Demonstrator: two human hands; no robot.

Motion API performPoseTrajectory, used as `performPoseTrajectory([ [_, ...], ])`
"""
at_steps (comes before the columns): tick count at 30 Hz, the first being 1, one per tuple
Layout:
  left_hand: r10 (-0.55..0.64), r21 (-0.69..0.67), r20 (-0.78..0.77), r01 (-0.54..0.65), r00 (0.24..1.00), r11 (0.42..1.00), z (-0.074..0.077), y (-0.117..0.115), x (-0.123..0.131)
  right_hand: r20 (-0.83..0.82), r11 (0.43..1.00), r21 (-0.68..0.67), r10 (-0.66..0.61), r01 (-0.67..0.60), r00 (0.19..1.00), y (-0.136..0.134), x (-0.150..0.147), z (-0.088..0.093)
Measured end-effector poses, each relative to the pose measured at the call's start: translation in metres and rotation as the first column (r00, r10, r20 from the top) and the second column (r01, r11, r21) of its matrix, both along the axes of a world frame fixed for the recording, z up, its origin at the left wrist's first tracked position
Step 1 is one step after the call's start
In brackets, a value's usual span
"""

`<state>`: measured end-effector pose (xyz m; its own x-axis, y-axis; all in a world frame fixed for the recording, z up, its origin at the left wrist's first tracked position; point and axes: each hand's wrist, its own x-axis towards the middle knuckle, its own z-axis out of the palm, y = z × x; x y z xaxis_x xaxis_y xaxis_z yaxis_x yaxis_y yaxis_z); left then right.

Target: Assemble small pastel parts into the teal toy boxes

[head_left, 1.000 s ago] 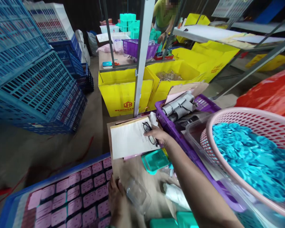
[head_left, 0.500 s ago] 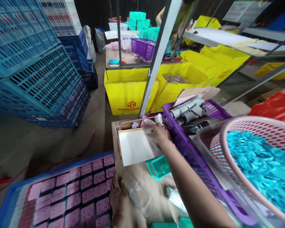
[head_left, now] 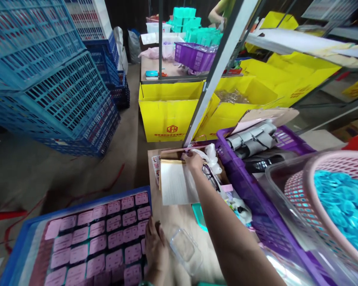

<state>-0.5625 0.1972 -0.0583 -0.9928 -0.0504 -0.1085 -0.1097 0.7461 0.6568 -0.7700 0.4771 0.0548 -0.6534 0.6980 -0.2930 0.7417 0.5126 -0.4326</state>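
Observation:
My right hand (head_left: 193,161) reaches to the far end of the table, into a shallow cardboard box behind a ruled notepad (head_left: 177,182). Its fingers are curled together; what they hold, if anything, is hidden. Beside that hand are a white crumpled plastic bag (head_left: 213,159) and a pair of glasses (head_left: 210,174). My left hand (head_left: 155,246) rests at the table's left edge, fingers extended and thumb apart, against a blue crate (head_left: 26,234) with rows of pink pieces (head_left: 115,240). A clear plastic case (head_left: 185,251) lies between my arms. My right forearm partly covers a teal tray (head_left: 199,216).
On the right stand a purple basket (head_left: 241,174) and a pink basket (head_left: 304,198) of blue pieces. A metal post (head_left: 207,91) rises behind the table, before yellow boxes (head_left: 170,115). Stacked blue crates (head_left: 68,95) stand left. A co-worker's arm (head_left: 216,14) shows at the back.
My right hand has moved left across the notepad's top edge into the box, uncovering the glasses. My left hand stays at the table edge. The view has shifted slightly.

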Motion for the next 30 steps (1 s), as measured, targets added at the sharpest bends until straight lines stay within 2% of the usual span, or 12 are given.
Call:
performPoseTrajectory([
  [5, -0.007, -0.003, -0.014, 0.007, 1.0, 1.0, -0.001, -0.002, -0.001, 0.011, 0.997, -0.049, -0.055, 0.056, 0.998, 0.001, -0.011, 0.001],
  [9, -0.014, 0.001, -0.033, 0.014, 0.999, 1.0, -0.001, -0.002, -0.001, -0.051, 0.992, -0.088, -0.098, 0.094, 0.994, -0.008, -0.021, -0.001],
  [12, -0.015, 0.001, -0.015, 0.015, 1.0, 1.0, 0.0, -0.001, -0.001, -0.133, 0.98, -0.181, -0.111, 0.086, 0.985, -0.013, -0.017, -0.004],
  [14, -0.012, -0.012, -0.003, 0.012, 1.0, 1.0, 0.0, -0.001, 0.0, -0.204, 0.955, -0.292, -0.106, 0.043, 0.973, -0.013, -0.01, -0.004],
  [16, -0.017, -0.018, -0.002, 0.017, 1.0, 1.0, 0.0, -0.001, 0.0, -0.297, 0.904, -0.426, -0.098, -0.04, 0.95, -0.01, -0.001, -0.001],
  [18, -0.025, -0.012, -0.005, 0.025, 1.0, 1.0, -0.001, -0.002, 0.0, -0.399, 0.829, -0.54, -0.101, -0.145, 0.911, -0.004, 0.008, 0.005],
  [22, -0.036, -0.018, -0.009, 0.036, 0.999, 0.999, 0.0, 0.0, -0.003, -0.528, 0.694, -0.665, -0.175, -0.276, 0.831, 0.002, 0.019, 0.022],
  [26, -0.062, -0.038, -0.003, 0.062, 0.998, 0.997, 0.02, 0.003, -0.008, -0.529, 0.61, -0.747, -0.302, -0.266, 0.793, 0.001, 0.033, 0.045],
  [27, -0.058, -0.041, 0.005, 0.058, 0.998, 0.997, 0.026, 0.005, -0.009, -0.534, 0.586, -0.763, -0.333, -0.273, 0.778, 0.002, 0.043, 0.051],
  [29, -0.08, -0.063, 0.038, 0.083, 0.996, 0.995, 0.036, 0.009, -0.012, -0.611, 0.508, -0.764, -0.373, -0.397, 0.698, 0.003, 0.074, 0.067],
  [30, -0.099, -0.069, 0.06, 0.104, 0.993, 0.992, 0.039, 0.011, -0.013, -0.633, 0.507, -0.754, -0.394, -0.418, 0.666, 0.004, 0.095, 0.075],
])
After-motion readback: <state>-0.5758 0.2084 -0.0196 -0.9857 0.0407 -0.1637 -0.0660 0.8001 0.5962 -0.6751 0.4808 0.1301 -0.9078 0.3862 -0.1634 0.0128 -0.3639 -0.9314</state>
